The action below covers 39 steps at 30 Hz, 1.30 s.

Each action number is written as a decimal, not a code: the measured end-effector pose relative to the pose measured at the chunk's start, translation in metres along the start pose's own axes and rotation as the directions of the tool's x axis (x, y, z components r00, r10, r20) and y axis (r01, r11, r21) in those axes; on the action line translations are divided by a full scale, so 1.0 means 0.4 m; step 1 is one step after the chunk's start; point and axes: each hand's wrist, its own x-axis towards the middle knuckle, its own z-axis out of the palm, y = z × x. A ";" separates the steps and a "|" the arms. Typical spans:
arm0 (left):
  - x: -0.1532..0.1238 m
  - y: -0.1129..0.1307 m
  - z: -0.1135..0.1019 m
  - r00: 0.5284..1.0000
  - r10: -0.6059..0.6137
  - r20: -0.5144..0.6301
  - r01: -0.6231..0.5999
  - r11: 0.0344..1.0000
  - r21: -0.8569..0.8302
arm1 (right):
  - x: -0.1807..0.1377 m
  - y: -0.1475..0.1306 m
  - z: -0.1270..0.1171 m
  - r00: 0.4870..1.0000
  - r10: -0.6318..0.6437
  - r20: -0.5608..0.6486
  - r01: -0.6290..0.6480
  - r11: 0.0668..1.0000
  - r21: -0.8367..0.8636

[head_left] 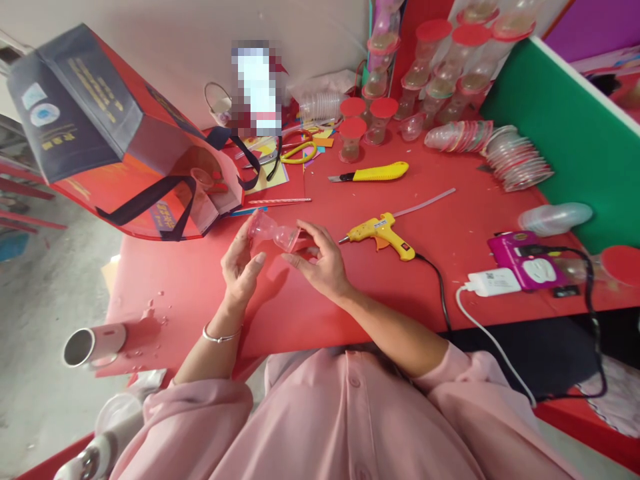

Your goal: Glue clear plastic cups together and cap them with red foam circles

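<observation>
Between my two hands lies a clear plastic hourglass [274, 233], tilted sideways above the red table, its narrow waist in the middle. My left hand [240, 263] grips its left end, with fingers behind and thumb in front. My right hand [320, 260] pinches the right end between thumb and fingers. To the right of my right hand, a yellow glue gun [383, 233] rests on the table with its nozzle pointing left and a glue stick in its back. Farther back lies a yellow utility knife [380, 172] with its blade out.
Finished-looking hourglasses with red caps [353, 137] stand at the back, beside stacked plastic cups [517, 160]. A large gift bag [150, 167] leans at left, near yellow-handled scissors [300, 153]. A purple power strip [525, 263] sits right; a metal cup [95, 345] is at the left edge.
</observation>
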 end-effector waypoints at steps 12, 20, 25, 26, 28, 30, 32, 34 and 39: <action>0.001 0.001 0.007 1.000 0.007 0.006 -0.007 1.000 0.019 | -0.002 0.007 -0.005 1.000 0.009 0.003 -0.009 0.999 -0.031; -0.003 0.000 0.009 0.999 -0.032 -0.014 0.032 0.999 0.010 | -0.003 0.008 -0.003 1.000 0.001 -0.005 -0.001 0.999 -0.052; -0.004 -0.001 0.008 0.999 -0.033 -0.004 0.033 0.999 -0.006 | -0.002 0.011 -0.004 1.000 -0.027 -0.003 0.027 0.999 -0.034; -0.005 -0.003 0.007 0.999 -0.035 -0.004 0.035 0.999 -0.006 | -0.002 0.012 -0.004 1.000 -0.030 -0.005 0.030 0.999 -0.032; -0.007 -0.006 0.004 0.999 -0.044 -0.008 0.044 0.999 -0.004 | -0.002 0.013 -0.004 1.000 -0.029 -0.008 0.029 0.999 -0.036; -0.006 -0.006 0.002 0.999 -0.051 -0.018 0.051 0.999 -0.002 | -0.002 0.014 -0.004 1.000 -0.021 -0.007 0.021 0.999 -0.049; -0.002 -0.002 0.002 0.999 -0.043 -0.028 0.043 0.999 -0.001 | -0.002 0.013 -0.003 1.000 -0.018 0.001 0.018 0.998 -0.065; 0.007 0.008 0.002 0.999 -0.019 -0.044 0.019 1.000 0.006 | -0.003 0.010 -0.003 0.999 -0.042 0.014 0.043 0.996 -0.085; 0.019 0.026 0.008 0.999 0.017 -0.047 -0.018 1.000 -0.023 | -0.002 -0.001 -0.008 0.980 -0.189 0.057 0.196 0.966 -0.170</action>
